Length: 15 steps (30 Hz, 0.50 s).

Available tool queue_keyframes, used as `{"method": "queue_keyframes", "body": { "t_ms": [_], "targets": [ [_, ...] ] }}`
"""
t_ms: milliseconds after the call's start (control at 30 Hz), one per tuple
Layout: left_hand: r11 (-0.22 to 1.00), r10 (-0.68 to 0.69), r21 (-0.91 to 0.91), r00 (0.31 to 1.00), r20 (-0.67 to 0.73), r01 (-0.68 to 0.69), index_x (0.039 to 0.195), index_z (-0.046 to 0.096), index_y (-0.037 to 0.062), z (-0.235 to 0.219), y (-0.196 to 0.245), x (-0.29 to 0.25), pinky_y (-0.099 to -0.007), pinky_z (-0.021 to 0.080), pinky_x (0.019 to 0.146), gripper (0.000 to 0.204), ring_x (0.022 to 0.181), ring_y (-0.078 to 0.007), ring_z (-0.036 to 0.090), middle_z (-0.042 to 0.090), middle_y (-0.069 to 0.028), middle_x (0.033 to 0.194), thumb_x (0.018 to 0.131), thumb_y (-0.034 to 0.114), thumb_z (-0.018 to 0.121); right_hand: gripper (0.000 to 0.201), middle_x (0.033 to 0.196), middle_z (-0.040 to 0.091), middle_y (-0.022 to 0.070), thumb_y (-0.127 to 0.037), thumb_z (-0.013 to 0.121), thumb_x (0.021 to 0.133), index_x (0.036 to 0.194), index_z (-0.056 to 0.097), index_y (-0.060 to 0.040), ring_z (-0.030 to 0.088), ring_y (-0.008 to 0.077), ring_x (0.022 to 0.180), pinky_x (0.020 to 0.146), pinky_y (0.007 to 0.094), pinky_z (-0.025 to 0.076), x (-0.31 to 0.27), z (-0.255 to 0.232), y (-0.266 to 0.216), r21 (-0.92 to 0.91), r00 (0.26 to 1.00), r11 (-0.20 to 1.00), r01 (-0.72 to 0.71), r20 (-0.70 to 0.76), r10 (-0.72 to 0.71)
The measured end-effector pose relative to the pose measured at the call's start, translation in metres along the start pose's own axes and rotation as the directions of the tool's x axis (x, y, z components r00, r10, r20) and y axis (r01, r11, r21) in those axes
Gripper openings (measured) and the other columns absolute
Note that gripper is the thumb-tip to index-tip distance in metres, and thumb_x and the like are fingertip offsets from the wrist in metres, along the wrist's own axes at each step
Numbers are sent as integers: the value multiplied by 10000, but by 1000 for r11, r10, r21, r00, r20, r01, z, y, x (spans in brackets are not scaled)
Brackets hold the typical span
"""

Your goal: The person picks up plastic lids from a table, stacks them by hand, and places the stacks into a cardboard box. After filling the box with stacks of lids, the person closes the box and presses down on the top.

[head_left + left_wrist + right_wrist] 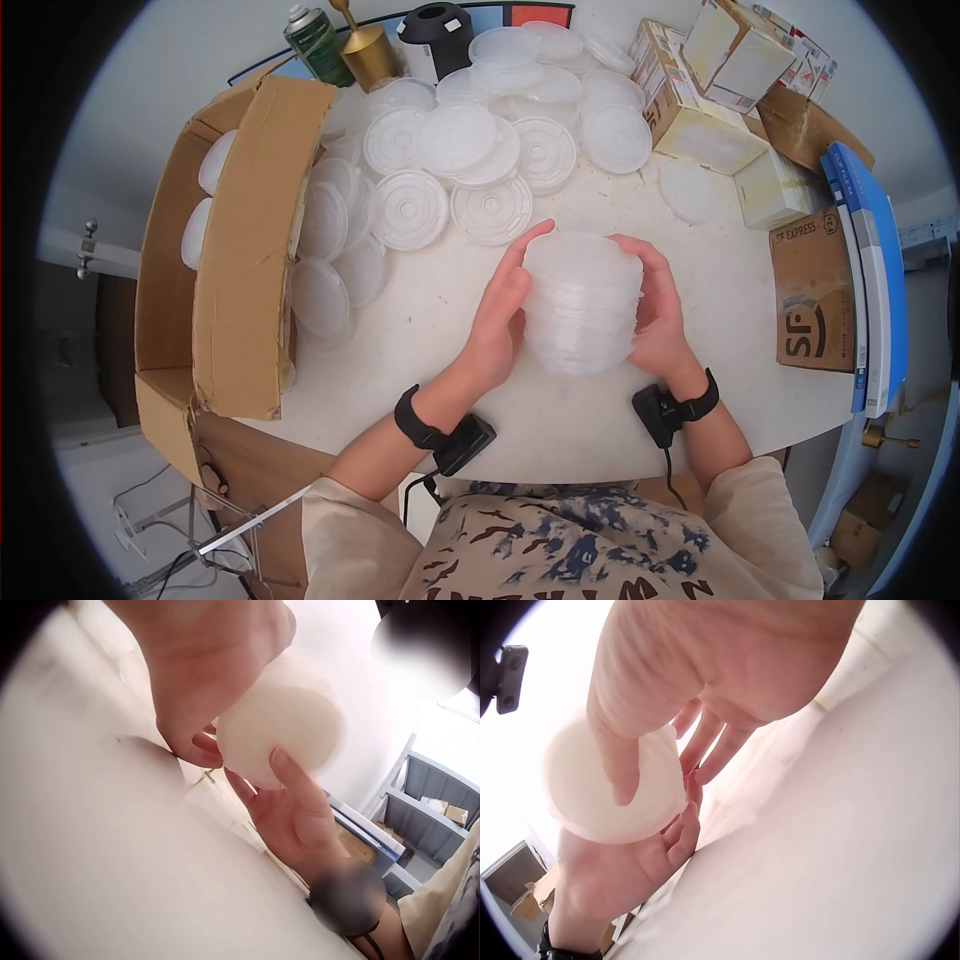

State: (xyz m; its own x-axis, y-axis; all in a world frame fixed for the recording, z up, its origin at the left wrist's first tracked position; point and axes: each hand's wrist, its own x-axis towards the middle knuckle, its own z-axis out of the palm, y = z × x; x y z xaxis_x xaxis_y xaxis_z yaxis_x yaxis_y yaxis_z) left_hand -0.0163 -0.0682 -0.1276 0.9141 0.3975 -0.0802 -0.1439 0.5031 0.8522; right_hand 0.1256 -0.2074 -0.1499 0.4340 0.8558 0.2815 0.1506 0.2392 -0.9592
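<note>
A thick stack of translucent round plastic lids [583,305] is held between both hands above the front middle of the white table. The left hand [497,315] grips its left side, and the right hand [660,315] grips its right side. In the left wrist view the end lid [289,727] faces the camera, with the right hand's thumb lying against it. The right wrist view shows the right hand [697,675] with its thumb across the lid face [577,780] and the other fingers along the side. The left hand [619,874] supports the stack from the opposite side there.
Many loose lids [545,155] lie spread over the back and left of the table [420,330]. An open cardboard box [250,250] with white round items stands at left. Small boxes [710,135], an SF Express carton [812,290] and blue folders [870,280] stand at right. A green can [318,45] is behind.
</note>
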Motion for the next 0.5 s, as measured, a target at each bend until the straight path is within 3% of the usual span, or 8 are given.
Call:
{"method": "queue_keyframes", "body": {
  "t_ms": [33,267,367,433,500],
  "targets": [
    [996,-15,-92,1000,2,15,1503,287,85,-1,-3,1,-352,284,1110,787,1343,-220,387,448,-114,1406,926,590,465,929,1389,404,51,-13,854,627,1406,360,-119,466,213,1264,1013,349,379,-1,0,0,0,1000,1000,8,4,-8],
    [981,-74,-174,996,45,80,1478,329,58,-2,-5,-1,-380,320,1109,758,1342,-230,406,462,-110,1419,944,588,422,927,1380,406,48,-20,856,626,1406,368,-131,459,214,1263,1015,341,373,0,1,0,-53,998,998,45,40,-43],
    [955,-113,-270,992,52,123,1482,323,55,1,1,-1,-399,327,1113,757,1358,-239,390,438,-113,1444,953,594,388,924,1387,406,58,-29,863,622,1399,371,-124,446,222,1275,1018,350,373,0,0,1,-126,995,987,99,46,-94],
    [936,-228,-289,972,-57,202,1501,276,57,7,8,-2,-416,314,1123,815,1381,-254,363,381,-113,1494,939,640,365,942,1403,401,80,-48,876,617,1400,356,-122,442,233,1280,1031,368,377,0,2,2,-86,987,984,159,-15,-161],
    [917,-271,-313,962,-27,249,1518,219,59,8,9,-1,-447,299,1135,905,1398,-276,345,335,-117,1525,901,709,344,953,1412,395,91,-58,881,615,1401,346,-119,441,241,1283,1041,379,378,-2,2,6,-75,981,982,174,-73,-179]
  ]
}}
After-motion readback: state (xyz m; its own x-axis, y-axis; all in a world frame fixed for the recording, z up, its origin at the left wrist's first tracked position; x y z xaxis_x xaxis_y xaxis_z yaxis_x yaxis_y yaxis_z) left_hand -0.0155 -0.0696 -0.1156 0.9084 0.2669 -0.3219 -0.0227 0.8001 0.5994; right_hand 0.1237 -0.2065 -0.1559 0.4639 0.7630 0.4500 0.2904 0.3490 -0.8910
